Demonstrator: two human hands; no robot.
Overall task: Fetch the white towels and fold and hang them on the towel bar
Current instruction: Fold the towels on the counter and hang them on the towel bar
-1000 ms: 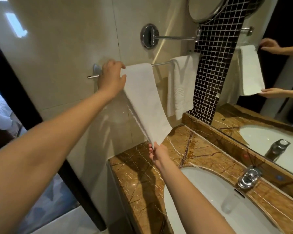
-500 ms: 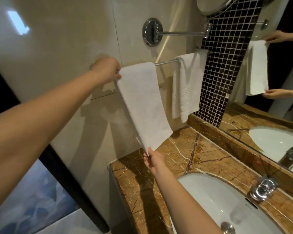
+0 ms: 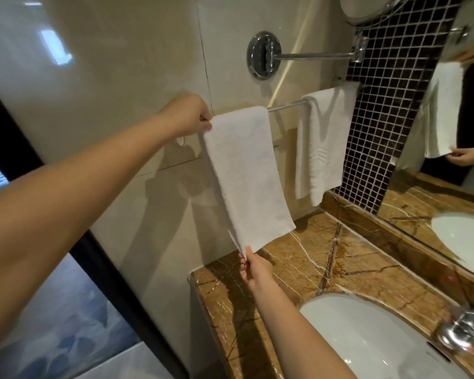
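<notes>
A folded white towel point(image 3: 244, 173) hangs over the left part of the chrome towel bar point(image 3: 285, 105) on the beige wall. My left hand point(image 3: 188, 114) pinches its top left corner at the bar. My right hand point(image 3: 253, 269) grips its bottom corner and pulls it out from the wall, so the towel slants toward me. A second white towel point(image 3: 322, 143) hangs folded over the right end of the bar, touched by neither hand.
A brown marble counter point(image 3: 293, 266) holds a white sink point(image 3: 367, 337) with a chrome tap point(image 3: 461, 329). A swing-arm mirror mount point(image 3: 264, 54) sticks out above the bar. Dark mosaic tile point(image 3: 381, 105) and a wall mirror point(image 3: 449, 149) stand at right; a dark door frame point(image 3: 99, 255) at left.
My left hand slid from on top of the bar to the towel's top left corner. The right hand kept its hold on the bottom corner. The view shifted left and down.
</notes>
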